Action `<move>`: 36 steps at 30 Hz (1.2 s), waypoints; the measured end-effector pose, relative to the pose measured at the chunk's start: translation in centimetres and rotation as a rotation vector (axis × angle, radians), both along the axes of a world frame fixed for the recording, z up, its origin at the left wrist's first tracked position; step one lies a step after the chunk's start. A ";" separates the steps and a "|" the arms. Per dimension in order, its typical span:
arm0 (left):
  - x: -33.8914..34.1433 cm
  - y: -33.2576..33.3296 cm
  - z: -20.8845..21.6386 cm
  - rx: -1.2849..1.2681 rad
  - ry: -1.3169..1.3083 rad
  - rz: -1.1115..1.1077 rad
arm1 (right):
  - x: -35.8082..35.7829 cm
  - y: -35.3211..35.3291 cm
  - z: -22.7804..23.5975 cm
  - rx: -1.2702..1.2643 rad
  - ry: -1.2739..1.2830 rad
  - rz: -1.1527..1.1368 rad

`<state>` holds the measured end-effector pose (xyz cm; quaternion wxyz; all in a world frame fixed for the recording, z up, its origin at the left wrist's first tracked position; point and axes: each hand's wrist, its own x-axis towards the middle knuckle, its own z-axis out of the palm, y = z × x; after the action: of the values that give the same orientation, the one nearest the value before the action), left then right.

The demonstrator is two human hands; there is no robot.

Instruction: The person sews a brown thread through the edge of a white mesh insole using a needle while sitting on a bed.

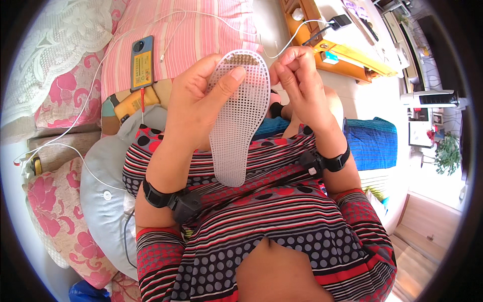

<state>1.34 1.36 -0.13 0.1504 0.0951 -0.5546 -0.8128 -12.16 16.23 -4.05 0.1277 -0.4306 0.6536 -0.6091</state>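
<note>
Nearest, below the mesh insole [234,121]: soft-looking clothing [216,251] in stripes and grey dots, cut off at the frame's bottom. Two black wrist straps [156,198], each with a boxy dark unit, flank the insole's lower part. Insole: one seen, whitish, plastic-looking, a grid of small square holes inside a smooth rim; broad, rounded upper end, narrower lower end; held up before the lap. One coarse brown patch [241,59] at its upper end, stitched-looking. Left hand [198,95] half closed on the insole's left edge, thumb flat across the front; fingers behind largely hidden. Right hand [302,80] just beside the insole's upper right rim, thumb and forefinger drawn together, other fingers curled; cannot tell whether a needle or thread sits between them, nor whether it touches the rim. Left of the insole, beyond the left hand: one phone [142,63], blue-grey top, yellow panel. Past the insole's upper end, pink striped cloth [201,30], cut off above. Farther, upper right of the insole: orange-brown wooden furniture [347,58]; well right, one leafy plant [448,151], leaves indistinct.
</note>
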 end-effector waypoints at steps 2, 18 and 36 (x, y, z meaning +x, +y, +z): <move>-0.1 0.0 -0.2 -0.006 -0.018 0.010 | 0.7 -0.5 0.3 -0.027 0.035 -0.005; -0.6 0.0 -1.8 -0.238 -0.027 0.053 | 1.2 -1.8 -2.0 -0.112 0.015 -0.071; -0.5 0.1 -1.6 -0.117 -0.064 0.028 | 1.6 -1.8 -2.1 -0.140 -0.133 0.037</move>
<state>0.80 1.41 -1.76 0.1494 0.1201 -0.6043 -0.7733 -10.60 14.44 -6.18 0.1517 -0.4091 0.5916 -0.6779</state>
